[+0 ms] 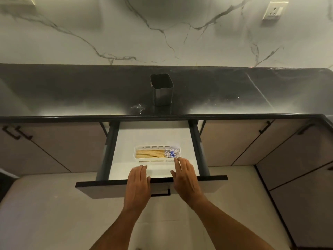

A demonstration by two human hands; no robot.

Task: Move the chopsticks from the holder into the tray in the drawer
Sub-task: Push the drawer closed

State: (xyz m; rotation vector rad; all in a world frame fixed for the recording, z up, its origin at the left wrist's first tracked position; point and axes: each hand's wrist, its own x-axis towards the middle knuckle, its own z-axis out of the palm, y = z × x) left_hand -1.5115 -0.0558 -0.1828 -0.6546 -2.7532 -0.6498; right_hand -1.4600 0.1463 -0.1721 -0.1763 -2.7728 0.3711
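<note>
Several wooden chopsticks (151, 153) with blue-and-white patterned ends lie side by side in a white slotted tray (138, 148) inside the open drawer (180, 138). The metal holder (163, 95) stands upright on the black countertop, and no chopsticks show in it. My left hand (138, 181) reaches over the drawer's front edge with straight fingers, holding nothing. My right hand (185, 175) is also flat, its fingertips just at the tray's near right corner.
The black countertop (72, 94) runs across the view below a marble wall with a socket (273, 10) at top right. Closed cabinet doors flank the drawer. The drawer front (100, 189) with its black handle (161, 193) juts out toward me over a light floor.
</note>
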